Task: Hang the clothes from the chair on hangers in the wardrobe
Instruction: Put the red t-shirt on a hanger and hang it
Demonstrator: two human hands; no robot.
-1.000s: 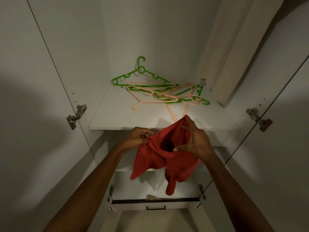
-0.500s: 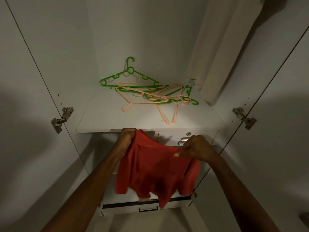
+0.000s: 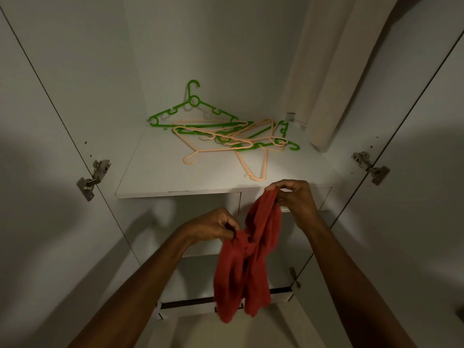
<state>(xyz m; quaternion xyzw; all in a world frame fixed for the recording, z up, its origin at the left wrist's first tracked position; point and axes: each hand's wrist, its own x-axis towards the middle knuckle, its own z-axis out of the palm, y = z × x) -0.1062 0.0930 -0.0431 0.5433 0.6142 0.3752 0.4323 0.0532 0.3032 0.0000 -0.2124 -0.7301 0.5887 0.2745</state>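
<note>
I am holding a red garment point(image 3: 251, 257) in front of the open wardrobe: my right hand point(image 3: 293, 197) is pinching its top edge, my left hand point(image 3: 216, 226) is pinching it lower down. Green and peach hangers point(image 3: 226, 136) are lying tangled on the white shelf point(image 3: 155, 172) just beyond.

door hinges point(image 3: 94, 178), a drawer point(image 3: 226, 301)
</note>
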